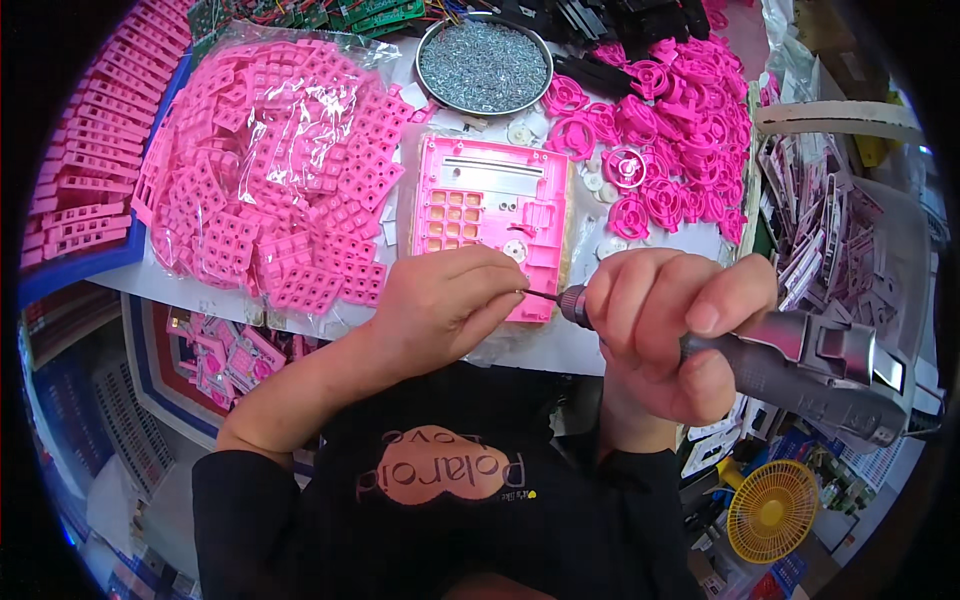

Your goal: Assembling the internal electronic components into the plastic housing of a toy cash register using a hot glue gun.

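Observation:
My right hand (680,320) is wrapped around a grey electric screwdriver (790,365), held nearly level with its thin bit pointing left. The bit's tip meets the fingertips of my left hand (450,305), which are pinched together; whatever is between them is too small to make out. Both hands are over the near part of a pink plastic housing (545,215). It has a grid of square key openings, a long silvery slotted strip along its far side and a white round piece (515,250) in it. My left hand hides its near left corner.
A clear bag of pink keypads (270,170) lies left. Behind the housing stands a round metal bowl of small screws (485,65). Pink ring-shaped parts (670,130) are heaped at right. A blue tray (95,265) holds pink strips; a yellow fan (772,510) stands lower right.

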Demonstrator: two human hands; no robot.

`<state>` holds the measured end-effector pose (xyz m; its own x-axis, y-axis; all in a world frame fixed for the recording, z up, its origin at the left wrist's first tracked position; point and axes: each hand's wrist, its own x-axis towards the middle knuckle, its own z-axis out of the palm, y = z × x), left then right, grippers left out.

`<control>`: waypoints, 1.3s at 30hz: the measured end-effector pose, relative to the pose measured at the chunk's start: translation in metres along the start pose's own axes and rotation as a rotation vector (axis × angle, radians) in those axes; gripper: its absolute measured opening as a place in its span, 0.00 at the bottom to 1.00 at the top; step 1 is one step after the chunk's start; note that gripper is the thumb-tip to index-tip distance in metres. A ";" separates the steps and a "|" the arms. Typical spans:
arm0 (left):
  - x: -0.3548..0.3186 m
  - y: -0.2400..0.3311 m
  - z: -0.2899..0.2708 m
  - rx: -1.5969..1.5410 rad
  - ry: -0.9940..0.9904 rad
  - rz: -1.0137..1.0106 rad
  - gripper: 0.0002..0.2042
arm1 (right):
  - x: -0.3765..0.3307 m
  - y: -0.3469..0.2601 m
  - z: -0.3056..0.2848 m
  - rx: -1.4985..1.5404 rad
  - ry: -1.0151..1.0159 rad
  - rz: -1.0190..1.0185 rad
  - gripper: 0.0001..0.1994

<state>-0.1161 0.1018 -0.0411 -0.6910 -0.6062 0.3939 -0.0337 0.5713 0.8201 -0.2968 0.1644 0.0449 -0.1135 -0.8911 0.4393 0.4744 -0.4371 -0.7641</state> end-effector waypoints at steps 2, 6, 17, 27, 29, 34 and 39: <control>0.000 -0.001 -0.001 -0.014 0.000 0.004 0.06 | -0.001 0.003 0.002 -0.008 0.009 0.019 0.13; -0.006 -0.009 -0.001 0.071 0.005 0.052 0.08 | -0.003 0.010 -0.001 -0.022 -0.009 0.022 0.14; 0.014 -0.017 -0.011 0.505 -0.195 0.097 0.19 | -0.020 0.066 -0.031 -0.584 0.072 0.066 0.11; 0.007 -0.014 -0.013 0.511 -0.213 0.090 0.18 | -0.009 0.060 -0.038 -0.334 0.079 0.167 0.12; 0.008 -0.021 -0.035 0.502 -0.194 -0.006 0.16 | 0.008 0.041 -0.031 -0.219 0.089 0.030 0.15; 0.012 -0.041 -0.093 0.940 -0.060 -0.094 0.11 | 0.026 0.006 -0.029 -0.179 -0.034 -0.027 0.16; 0.019 -0.031 -0.102 0.478 0.067 -0.222 0.07 | 0.024 0.001 -0.017 -0.587 0.310 0.032 0.24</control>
<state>-0.0545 0.0165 -0.0170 -0.5829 -0.7662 0.2705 -0.5099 0.6041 0.6124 -0.3138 0.1404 0.0463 -0.3945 -0.8604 0.3227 -0.0624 -0.3253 -0.9436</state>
